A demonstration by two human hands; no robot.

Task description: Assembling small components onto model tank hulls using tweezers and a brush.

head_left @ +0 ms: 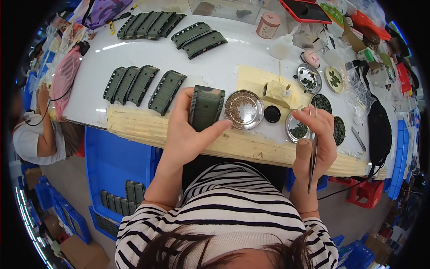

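The camouflage-green ribbed panel (207,110), long axis running roughly near to far, is clamped in the left hand (186,134), well left of the right hand (323,143), which pinches metal tweezers (312,166) whose tips are hard to make out.

White worktable (139,53) above a grey floor (354,219), red plastic stool (365,196) at right, bright strip lights (28,224) lower left

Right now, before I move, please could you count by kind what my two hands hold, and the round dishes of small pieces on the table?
Curved dark-green panel in the left hand: 1
Metal tweezers in the right hand: 1
Dish of brown pieces: 1
Dishes of green pieces: 5
Total: 8
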